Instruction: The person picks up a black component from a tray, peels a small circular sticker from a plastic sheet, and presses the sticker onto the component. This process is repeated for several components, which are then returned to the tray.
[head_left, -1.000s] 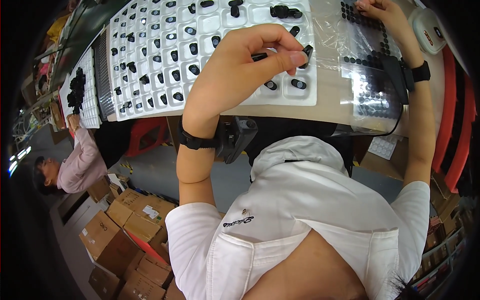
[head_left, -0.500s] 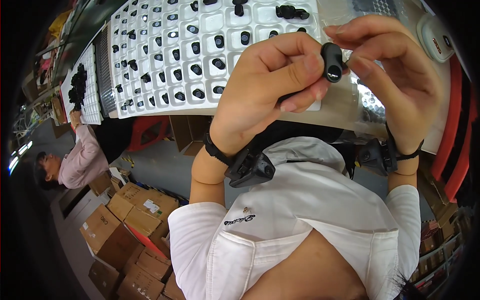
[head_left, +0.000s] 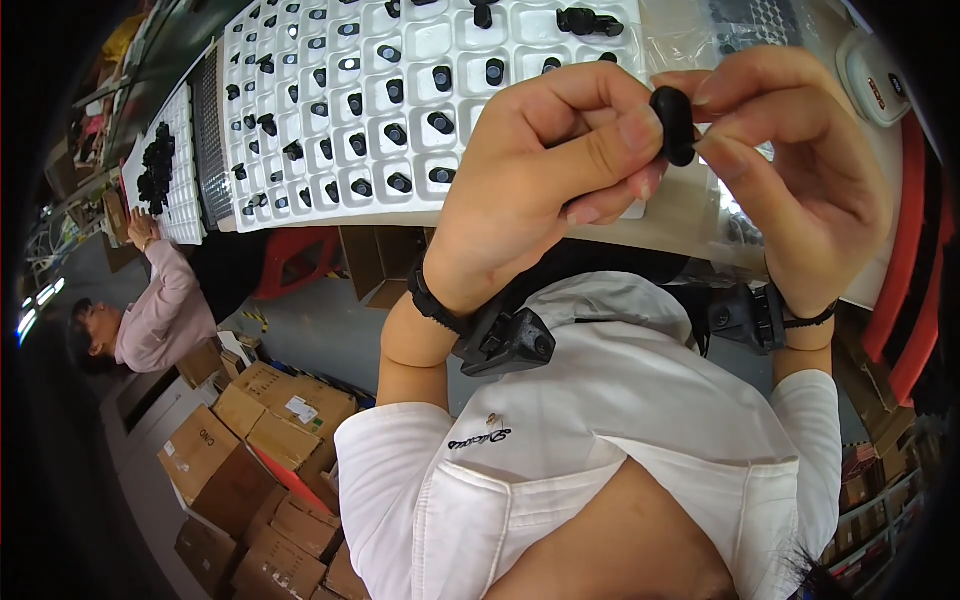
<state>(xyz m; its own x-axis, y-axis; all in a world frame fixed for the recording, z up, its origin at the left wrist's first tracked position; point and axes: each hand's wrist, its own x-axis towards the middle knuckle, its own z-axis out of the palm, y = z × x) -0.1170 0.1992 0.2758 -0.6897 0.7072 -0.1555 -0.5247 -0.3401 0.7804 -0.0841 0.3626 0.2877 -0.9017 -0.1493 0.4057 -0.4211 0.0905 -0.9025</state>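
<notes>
Between thumb and fingers, my left hand pinches a small black oval plastic part, held upright over the table's near edge. Its glossy end no longer faces me, and a matte side shows. My right hand is beside it, thumb and fingertips brought together against the part's right side. Whatever tiny piece those fingertips may hold is too small to make out. Beyond my left hand lies a white compartment tray with similar black parts, mostly one to a pocket.
A dark cluster of parts lies in the tray's far right corner. Clear plastic bags and a round white device are at the right. Another person works at the far left, near stacked cardboard boxes.
The black part has turned in my fingers, so its shiny end has gone out of sight. My right hand has shifted slightly downward. The other person's arm has moved.
</notes>
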